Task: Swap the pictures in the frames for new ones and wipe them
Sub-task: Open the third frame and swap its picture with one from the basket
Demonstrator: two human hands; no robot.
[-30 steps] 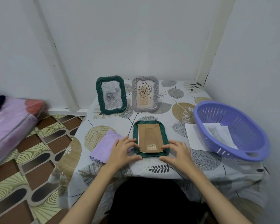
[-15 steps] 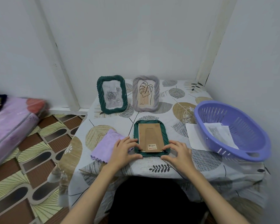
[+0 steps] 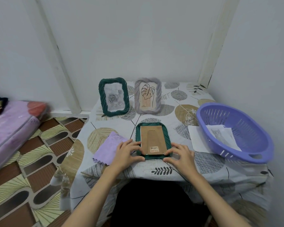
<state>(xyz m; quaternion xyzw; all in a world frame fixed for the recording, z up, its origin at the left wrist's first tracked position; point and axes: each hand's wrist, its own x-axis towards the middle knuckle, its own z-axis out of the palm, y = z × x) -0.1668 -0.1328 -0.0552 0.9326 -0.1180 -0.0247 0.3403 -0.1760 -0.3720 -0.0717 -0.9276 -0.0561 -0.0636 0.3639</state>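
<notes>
Head view: hands (image 3: 128, 153) unmoved on frame (image 3: 153, 140)

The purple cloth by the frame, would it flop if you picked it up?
Probably yes. The thin purple cloth with the zigzag edge lies flat with soft wrinkles on the leaf-patterned tablecloth, so it would likely droop and feel light. It seems unlikely to roll, and may slide a little if pushed.

One head-worn camera looks forward and down, close over the table (image 3: 179, 167) toward the corner walls.
</notes>
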